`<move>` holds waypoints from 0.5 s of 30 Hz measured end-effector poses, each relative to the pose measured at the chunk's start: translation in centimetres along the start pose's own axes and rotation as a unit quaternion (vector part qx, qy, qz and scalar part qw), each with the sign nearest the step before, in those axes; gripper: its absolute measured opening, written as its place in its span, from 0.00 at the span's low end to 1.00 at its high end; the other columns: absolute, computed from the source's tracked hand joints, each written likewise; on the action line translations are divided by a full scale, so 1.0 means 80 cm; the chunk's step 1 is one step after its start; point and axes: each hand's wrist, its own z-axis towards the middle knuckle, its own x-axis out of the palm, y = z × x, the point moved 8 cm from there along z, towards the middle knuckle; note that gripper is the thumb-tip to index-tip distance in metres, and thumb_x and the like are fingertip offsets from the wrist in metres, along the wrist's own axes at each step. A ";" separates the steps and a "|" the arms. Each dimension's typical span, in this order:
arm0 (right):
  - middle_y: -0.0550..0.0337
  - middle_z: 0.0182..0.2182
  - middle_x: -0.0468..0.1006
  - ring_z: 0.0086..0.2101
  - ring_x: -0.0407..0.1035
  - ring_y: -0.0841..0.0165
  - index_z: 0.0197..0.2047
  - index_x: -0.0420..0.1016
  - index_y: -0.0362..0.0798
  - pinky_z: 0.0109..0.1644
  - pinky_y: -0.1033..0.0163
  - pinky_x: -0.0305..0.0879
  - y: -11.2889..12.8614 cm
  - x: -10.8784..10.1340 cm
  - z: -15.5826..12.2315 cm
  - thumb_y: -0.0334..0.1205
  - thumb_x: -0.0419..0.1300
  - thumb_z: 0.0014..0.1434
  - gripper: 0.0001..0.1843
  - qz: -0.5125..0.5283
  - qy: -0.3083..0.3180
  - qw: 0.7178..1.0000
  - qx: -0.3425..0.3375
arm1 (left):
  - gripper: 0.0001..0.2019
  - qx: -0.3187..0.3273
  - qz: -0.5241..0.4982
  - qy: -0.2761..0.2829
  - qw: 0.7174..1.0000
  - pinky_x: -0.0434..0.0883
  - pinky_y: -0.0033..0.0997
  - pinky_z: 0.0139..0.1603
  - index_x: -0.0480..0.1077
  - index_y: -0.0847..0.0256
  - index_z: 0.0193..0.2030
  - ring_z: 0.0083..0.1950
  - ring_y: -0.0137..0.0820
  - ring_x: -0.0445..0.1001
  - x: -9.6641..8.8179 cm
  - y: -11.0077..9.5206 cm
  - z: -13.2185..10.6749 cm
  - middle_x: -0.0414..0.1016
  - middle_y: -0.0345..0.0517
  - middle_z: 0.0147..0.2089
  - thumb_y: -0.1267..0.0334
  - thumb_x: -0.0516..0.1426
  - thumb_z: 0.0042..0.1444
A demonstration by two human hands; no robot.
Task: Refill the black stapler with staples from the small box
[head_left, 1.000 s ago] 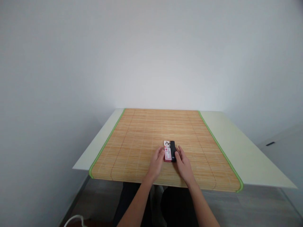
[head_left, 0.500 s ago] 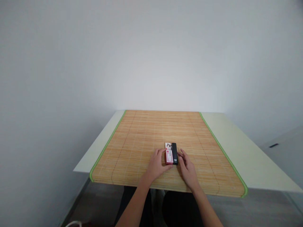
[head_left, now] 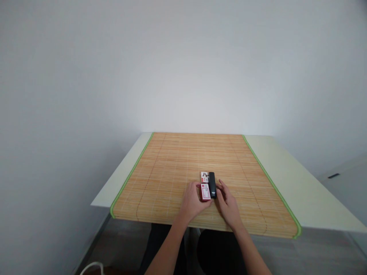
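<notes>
My left hand (head_left: 192, 202) closes around a small red-and-white box (head_left: 205, 191), fingers at its far left corner and thumb along its near edge. Just beyond that box lies a smaller white box (head_left: 204, 177) with a dark picture and red print. A black stapler (head_left: 212, 185) lies lengthwise against the right side of both boxes. Beside the stapler's near end rests my right hand (head_left: 228, 206), its fingers apart and slightly bent, holding nothing. Whether its fingertips touch the stapler I cannot tell.
A bamboo mat (head_left: 177, 160) with green edging covers the middle of a white table (head_left: 295, 183). White walls stand behind and at both sides. Below the near edge are my dark-clothed legs (head_left: 220, 252) and a white looped thing (head_left: 93, 264) on the lower left.
My left hand has drawn the red-and-white box slightly towards me, so more of the white box shows behind it. My right hand has stayed about where it was.
</notes>
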 end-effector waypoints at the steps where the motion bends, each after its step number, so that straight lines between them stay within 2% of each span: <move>1: 0.50 0.60 0.76 0.59 0.72 0.56 0.73 0.58 0.52 0.67 0.42 0.64 0.000 0.000 0.000 0.57 0.51 0.69 0.34 0.000 -0.001 1.000 0.002 | 0.32 -0.002 0.003 -0.009 1.000 0.70 0.46 0.57 0.66 0.56 0.56 0.55 0.45 0.74 -0.006 0.006 0.002 0.74 0.51 0.54 0.53 0.70 0.46; 5: 0.50 0.59 0.77 0.58 0.72 0.55 0.73 0.58 0.53 0.66 0.41 0.64 -0.002 0.000 0.000 0.58 0.51 0.69 0.34 0.012 -0.007 1.000 0.017 | 0.30 -0.041 0.044 -0.079 0.995 0.70 0.45 0.58 0.64 0.56 0.58 0.54 0.42 0.74 -0.051 0.049 0.023 0.74 0.49 0.54 0.52 0.68 0.51; 8: 0.49 0.59 0.77 0.58 0.72 0.54 0.73 0.58 0.52 0.66 0.40 0.65 -0.001 0.000 0.000 0.58 0.51 0.69 0.34 0.021 -0.010 1.000 0.020 | 0.27 -0.046 0.098 -0.095 0.990 0.70 0.44 0.58 0.65 0.57 0.55 0.54 0.42 0.74 -0.082 0.078 0.053 0.73 0.49 0.52 0.53 0.67 0.52; 11: 0.49 0.59 0.77 0.58 0.73 0.54 0.73 0.58 0.52 0.66 0.41 0.65 0.000 0.000 0.000 0.57 0.52 0.69 0.34 0.026 -0.011 0.999 0.020 | 0.27 -0.024 0.144 -0.072 0.987 0.69 0.44 0.58 0.67 0.57 0.54 0.54 0.42 0.73 -0.091 0.092 0.083 0.73 0.48 0.51 0.54 0.69 0.49; 15: 0.50 0.59 0.77 0.58 0.73 0.55 0.73 0.58 0.53 0.66 0.42 0.65 -0.001 0.000 -0.001 0.56 0.52 0.70 0.33 0.029 -0.005 0.999 0.022 | 0.30 0.002 0.164 -0.059 0.985 0.67 0.45 0.60 0.67 0.55 0.55 0.57 0.43 0.71 -0.085 0.093 0.101 0.70 0.48 0.54 0.54 0.71 0.46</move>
